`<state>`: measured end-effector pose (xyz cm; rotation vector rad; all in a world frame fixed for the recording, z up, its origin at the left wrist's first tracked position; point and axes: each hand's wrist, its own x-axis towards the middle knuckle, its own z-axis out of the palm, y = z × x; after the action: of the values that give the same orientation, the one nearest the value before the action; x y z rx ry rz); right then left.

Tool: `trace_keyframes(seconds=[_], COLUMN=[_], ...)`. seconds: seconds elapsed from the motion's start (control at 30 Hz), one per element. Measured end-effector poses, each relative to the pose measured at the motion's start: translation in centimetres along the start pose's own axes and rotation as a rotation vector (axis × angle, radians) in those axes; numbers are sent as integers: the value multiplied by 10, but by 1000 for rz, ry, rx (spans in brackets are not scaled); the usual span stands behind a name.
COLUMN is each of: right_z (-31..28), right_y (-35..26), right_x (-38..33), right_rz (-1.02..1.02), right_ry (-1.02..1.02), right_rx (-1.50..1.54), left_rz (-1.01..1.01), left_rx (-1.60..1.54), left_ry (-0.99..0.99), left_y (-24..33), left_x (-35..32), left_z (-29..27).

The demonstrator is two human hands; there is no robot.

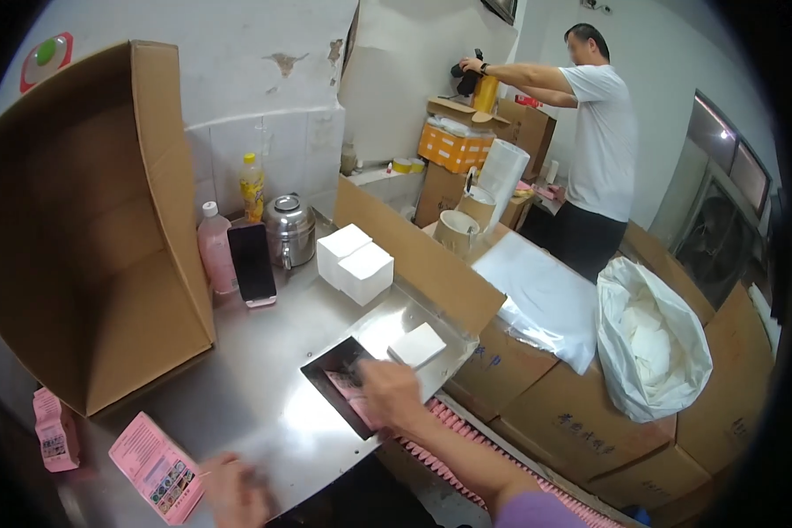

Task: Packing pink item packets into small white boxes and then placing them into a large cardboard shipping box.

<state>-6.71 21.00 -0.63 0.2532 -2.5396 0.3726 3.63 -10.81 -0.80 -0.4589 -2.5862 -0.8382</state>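
My right hand is over a dark rectangular opening in the metal tabletop. Its fingers are smeared by motion, beside a pink printed packet lying tilted in the opening; whether they grip it I cannot tell. At the front edge my left hand, also blurred, is beside the right edge of a larger pink printed pack. Contact between them is uncertain. Just beyond my right hand lies a small white stack. Two taller white stacks sit side by side farther back.
A big open cardboard box fills the left, near another pink pack. Behind stand a phone, bottles and a metal pot. Right are cartons, a white sack and a person holding a dark object.
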Motion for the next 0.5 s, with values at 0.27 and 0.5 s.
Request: trace_keyframes(seconds=[0.27,0.5], right_z=[31,11], right_y=[98,86], right_x=[-29,-5], right_rz=[45,58], right_ry=[155,90], right_rx=[-283,-284], left_rz=[-706,-315], left_rx=[677,293], left_ry=[-312,178], left_y=[-59,-37], left_x=[-3,28], left_z=[-67,-59])
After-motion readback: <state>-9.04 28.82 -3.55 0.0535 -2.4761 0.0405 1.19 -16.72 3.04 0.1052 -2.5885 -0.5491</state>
